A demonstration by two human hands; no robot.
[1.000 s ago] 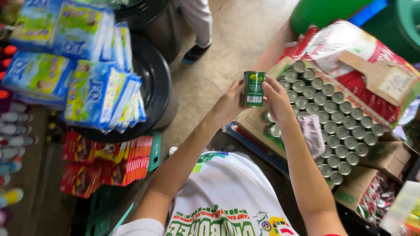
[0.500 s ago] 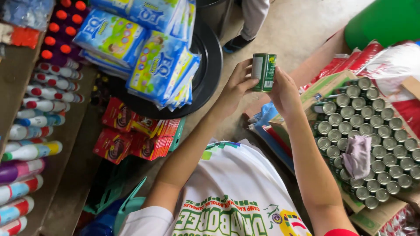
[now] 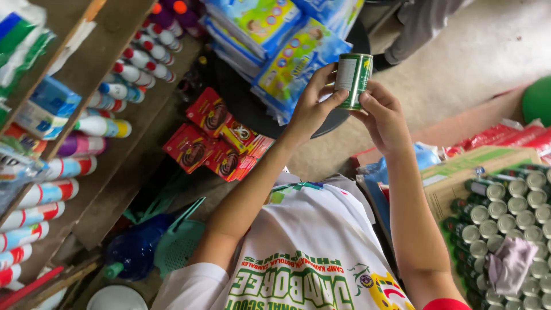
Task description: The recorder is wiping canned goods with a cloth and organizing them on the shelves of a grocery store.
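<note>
Both hands hold up one green tin can (image 3: 353,79) with a white label panel, upright in front of me. My left hand (image 3: 314,104) grips its left side with fingers and thumb. My right hand (image 3: 383,116) clasps its right side. Low on the right, a cardboard box (image 3: 453,179) is packed with several more cans (image 3: 505,213) seen from their silver tops, and a crumpled pale purple cloth (image 3: 509,263) lies on them.
A wooden shelf (image 3: 97,69) at left carries rows of plastic bottles (image 3: 69,166) with coloured caps. Blue bagged packs (image 3: 287,46) sit on a black round bin. Red sachet packs (image 3: 215,138) hang below. A green dustpan (image 3: 178,241) lies on the floor. Someone's leg (image 3: 419,23) stands beyond.
The view has swung left and downward, so the shelf of bottles fills more of the picture and the can box slid to the lower right. Both hands still hold the can, raised closer.
</note>
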